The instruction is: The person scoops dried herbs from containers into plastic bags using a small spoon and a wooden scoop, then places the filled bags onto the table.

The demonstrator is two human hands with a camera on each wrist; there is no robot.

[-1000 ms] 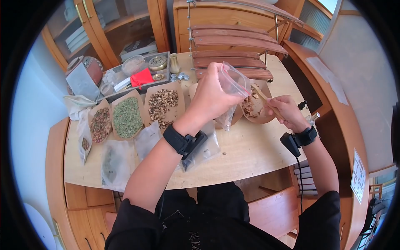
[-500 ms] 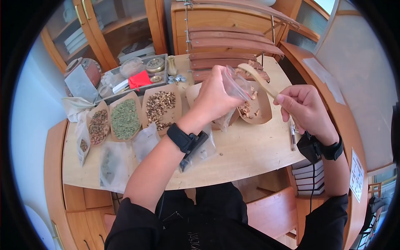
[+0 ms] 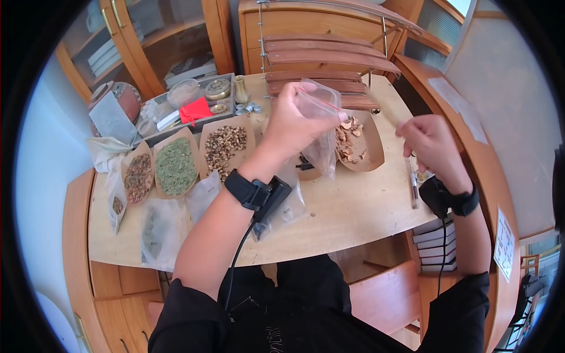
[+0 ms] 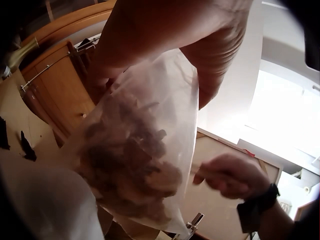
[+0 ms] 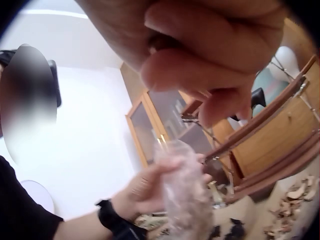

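We see two hands raised over a round wooden worktop (image 3: pixel 353 206). The left hand (image 3: pixel 291 120) holds one clear plastic bag (image 3: pixel 321 126) up by its mouth, the fingers (image 3: pixel 306 97) curled round the upper edge so that the bag hangs above the worktop, in front of a paper tray of pale brown chips (image 3: pixel 353 141). In the left wrist view the bag (image 4: pixel 137 150) is partly filled with dark dried pieces. The right hand (image 3: pixel 429 144) is lifted to the right of the bag and apart from it, its fingers (image 5: pixel 200 60) curled in on themselves; we cannot tell whether anything is pinched between them.

We count four paper trays in a row plainly in view: one of reddish-brown mix (image 3: pixel 138 176), one of green herb (image 3: pixel 175 166), one of tan buds (image 3: pixel 226 144) and the chip tray; a further tray shows partly behind the left hand. Several more clear bags (image 3: pixel 159 226) lie flat on the near left of the worktop. One slim pen-like tool (image 3: pixel 413 185) lies near the right edge. Behind the trays stands a grey tray (image 3: pixel 170 126) with one red pouch (image 3: pixel 196 110) and small jars.
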